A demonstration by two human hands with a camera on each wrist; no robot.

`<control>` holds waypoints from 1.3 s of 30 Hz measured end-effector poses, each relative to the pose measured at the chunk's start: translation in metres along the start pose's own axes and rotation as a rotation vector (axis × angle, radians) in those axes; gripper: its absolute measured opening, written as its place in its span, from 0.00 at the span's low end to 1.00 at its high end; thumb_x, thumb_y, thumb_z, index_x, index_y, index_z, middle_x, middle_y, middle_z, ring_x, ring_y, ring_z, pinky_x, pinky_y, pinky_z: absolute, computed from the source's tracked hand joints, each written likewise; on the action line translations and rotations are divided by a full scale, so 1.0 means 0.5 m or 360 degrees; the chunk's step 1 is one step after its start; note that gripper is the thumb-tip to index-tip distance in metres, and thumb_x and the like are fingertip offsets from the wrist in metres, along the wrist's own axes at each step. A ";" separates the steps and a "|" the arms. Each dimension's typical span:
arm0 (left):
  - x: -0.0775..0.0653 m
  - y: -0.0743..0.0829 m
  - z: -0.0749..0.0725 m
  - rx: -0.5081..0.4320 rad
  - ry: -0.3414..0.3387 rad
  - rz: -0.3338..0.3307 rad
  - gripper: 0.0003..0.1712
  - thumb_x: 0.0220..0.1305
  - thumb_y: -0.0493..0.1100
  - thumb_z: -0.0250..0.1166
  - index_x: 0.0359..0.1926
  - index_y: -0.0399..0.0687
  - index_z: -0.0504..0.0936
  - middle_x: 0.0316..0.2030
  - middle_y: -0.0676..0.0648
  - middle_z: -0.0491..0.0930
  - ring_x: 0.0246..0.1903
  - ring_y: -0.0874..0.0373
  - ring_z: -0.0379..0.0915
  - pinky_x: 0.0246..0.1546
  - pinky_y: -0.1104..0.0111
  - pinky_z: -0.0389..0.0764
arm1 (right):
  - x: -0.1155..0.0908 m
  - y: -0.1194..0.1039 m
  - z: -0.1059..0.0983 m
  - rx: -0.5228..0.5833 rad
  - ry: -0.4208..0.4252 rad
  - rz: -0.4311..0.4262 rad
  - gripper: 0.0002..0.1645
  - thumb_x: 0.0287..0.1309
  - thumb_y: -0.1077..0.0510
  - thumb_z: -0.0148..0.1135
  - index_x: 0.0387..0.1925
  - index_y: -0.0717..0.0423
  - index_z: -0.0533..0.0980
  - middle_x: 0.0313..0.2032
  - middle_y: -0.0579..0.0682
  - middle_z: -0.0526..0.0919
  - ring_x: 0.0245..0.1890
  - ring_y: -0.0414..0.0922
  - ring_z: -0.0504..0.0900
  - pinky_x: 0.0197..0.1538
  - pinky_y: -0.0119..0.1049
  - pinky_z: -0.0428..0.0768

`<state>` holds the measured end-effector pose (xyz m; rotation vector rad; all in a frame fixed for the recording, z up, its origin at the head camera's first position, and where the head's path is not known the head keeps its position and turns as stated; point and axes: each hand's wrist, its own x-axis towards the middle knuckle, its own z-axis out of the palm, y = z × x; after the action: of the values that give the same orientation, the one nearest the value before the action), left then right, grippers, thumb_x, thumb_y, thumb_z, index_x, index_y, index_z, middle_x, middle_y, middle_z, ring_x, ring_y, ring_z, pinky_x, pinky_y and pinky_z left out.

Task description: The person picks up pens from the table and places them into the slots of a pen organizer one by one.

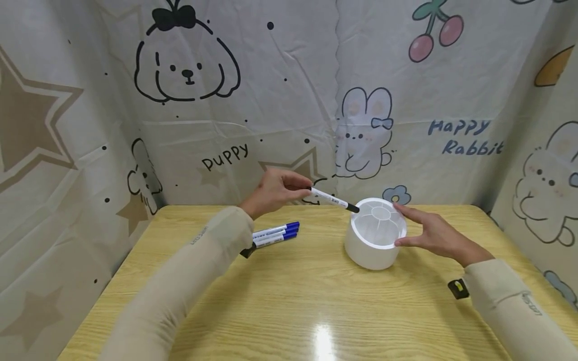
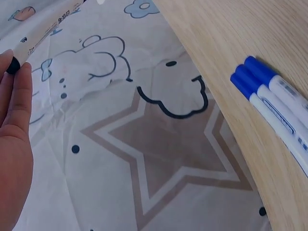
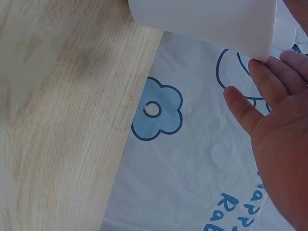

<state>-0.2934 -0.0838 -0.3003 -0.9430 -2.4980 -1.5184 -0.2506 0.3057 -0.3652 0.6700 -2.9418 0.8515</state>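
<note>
My left hand [image 1: 277, 190] pinches a white marker [image 1: 329, 197] between thumb and fingers, near its left end. The marker slants down to the right, its black cap [image 1: 353, 207] at the left rim of a white round pen organizer [image 1: 372, 255]. Inside the organizer, thin dividers form compartments around a central ring. My right hand [image 1: 433, 233] holds the organizer's right rim, thumb in front and fingers behind. In the right wrist view, the fingertips [image 3: 260, 67] touch the organizer's edge. Three blue-capped white markers [image 2: 276, 108] lie side by side on the table, below my left hand.
The wooden table [image 1: 289, 301] ends at the back against a hanging printed cloth [image 1: 280, 100], which also rises at both sides. A small black device [image 1: 458, 289] sits at my right wrist, and another [image 1: 247, 251] at the left.
</note>
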 end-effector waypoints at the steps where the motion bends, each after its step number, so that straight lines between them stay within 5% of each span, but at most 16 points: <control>1: 0.003 0.001 0.004 0.0002 -0.0003 0.0010 0.12 0.60 0.33 0.72 0.46 0.34 0.86 0.40 0.44 0.87 0.38 0.57 0.85 0.40 0.68 0.85 | 0.000 0.000 0.001 0.0000 -0.0003 0.0002 0.63 0.47 0.44 0.79 0.76 0.61 0.55 0.70 0.72 0.60 0.67 0.73 0.61 0.60 0.71 0.66; 17: 0.032 0.020 0.054 0.0027 -0.0003 -0.0039 0.12 0.61 0.35 0.72 0.46 0.38 0.87 0.40 0.46 0.87 0.38 0.60 0.84 0.40 0.72 0.84 | -0.001 0.002 0.004 -0.0009 0.0002 -0.0032 0.61 0.48 0.46 0.79 0.75 0.62 0.56 0.70 0.71 0.60 0.67 0.72 0.61 0.62 0.70 0.65; 29: 0.071 0.036 0.121 0.0051 0.0052 -0.0031 0.12 0.60 0.33 0.72 0.45 0.35 0.86 0.42 0.41 0.87 0.38 0.57 0.84 0.39 0.77 0.82 | -0.004 -0.006 0.005 0.0005 -0.0025 0.0012 0.63 0.47 0.45 0.80 0.76 0.61 0.55 0.71 0.70 0.59 0.68 0.72 0.60 0.62 0.70 0.65; 39: 0.040 -0.011 0.095 0.0085 0.0026 -0.0107 0.13 0.61 0.34 0.72 0.47 0.36 0.86 0.43 0.42 0.86 0.42 0.55 0.84 0.42 0.74 0.83 | -0.004 -0.007 0.002 -0.0003 -0.0022 0.0039 0.63 0.48 0.44 0.79 0.76 0.61 0.55 0.71 0.70 0.59 0.68 0.73 0.59 0.61 0.71 0.65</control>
<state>-0.3009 -0.0373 -0.3214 -0.8433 -2.5700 -1.4631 -0.2473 0.3032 -0.3644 0.6435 -2.9688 0.8494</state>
